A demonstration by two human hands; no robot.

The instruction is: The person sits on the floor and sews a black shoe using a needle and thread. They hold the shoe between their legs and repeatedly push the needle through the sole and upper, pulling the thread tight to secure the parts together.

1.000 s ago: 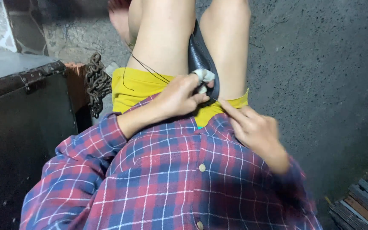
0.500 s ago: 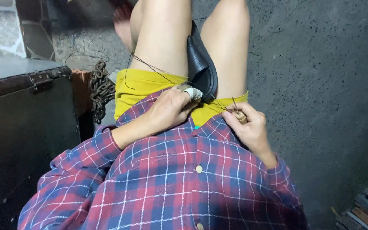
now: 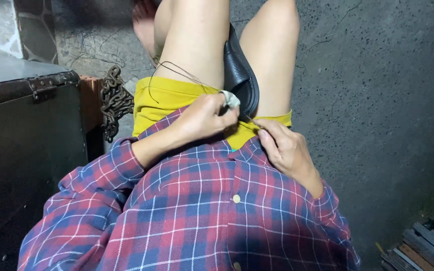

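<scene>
Black leather piece (image 3: 240, 75), curved and smooth, stands clamped between the bare knees, and the left hand (image 3: 204, 118) bends at the wrist with its fingers closed on a small pale pad (image 3: 231, 99) at the lower edge of the leather. Dark thin thread (image 3: 177, 68) loops over the left thigh, and the right hand (image 3: 285, 148) lies just beside, fingertips pinched together on something too small to tell. Rough grey concrete floor (image 3: 377, 100) gives open room on the right, while a dark metal-edged trunk (image 3: 26, 130) and a rusty chain (image 3: 112, 103) stand close on the left.
</scene>
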